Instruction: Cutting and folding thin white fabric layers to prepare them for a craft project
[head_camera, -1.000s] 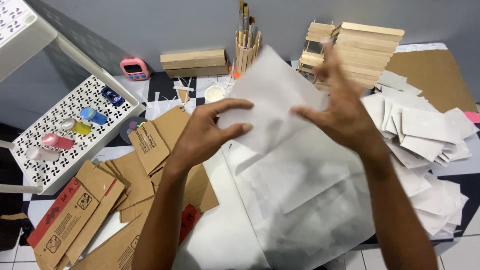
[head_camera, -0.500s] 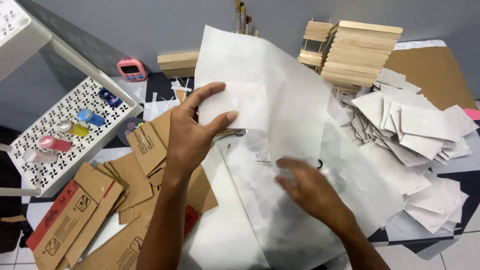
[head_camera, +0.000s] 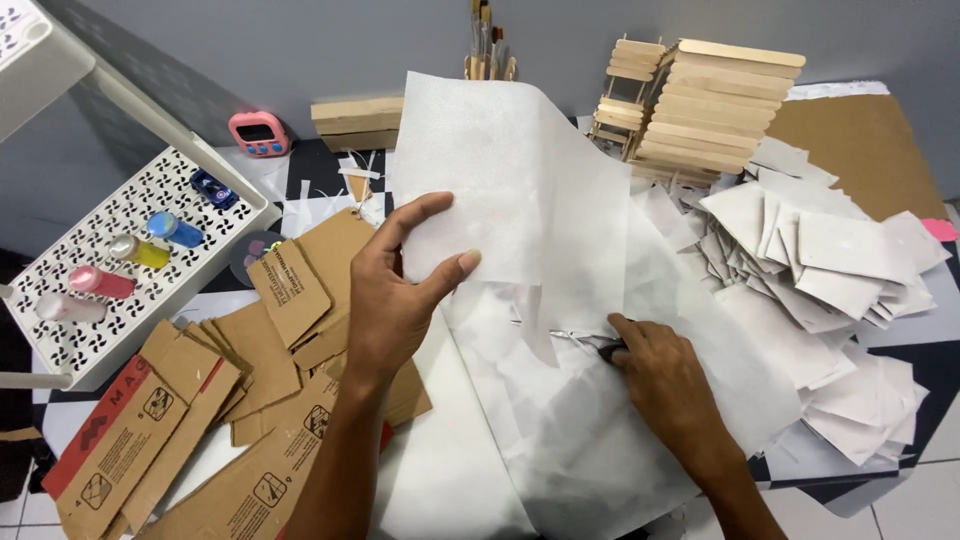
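Observation:
My left hand (head_camera: 395, 295) pinches the lower left edge of a large white paper sheet (head_camera: 510, 190) and holds it raised above the table. My right hand (head_camera: 665, 375) rests low on more white paper (head_camera: 560, 440) spread beneath, its fingers closed around the dark handle of a pair of scissors (head_camera: 590, 343) whose thin blades point left. The raised sheet hides much of the table's middle.
Brown cardboard pieces (head_camera: 190, 420) lie at the left. A white perforated tray (head_camera: 120, 260) holds small paint bottles. A heap of cut white paper pieces (head_camera: 840, 270) sits at the right, with wooden stick stacks (head_camera: 715, 105), a brush cup and a pink timer (head_camera: 258, 132) behind.
My right hand let go of the sheet's upper edge, dropped to the paper below and closed on the scissors. My left hand kept the sheet raised.

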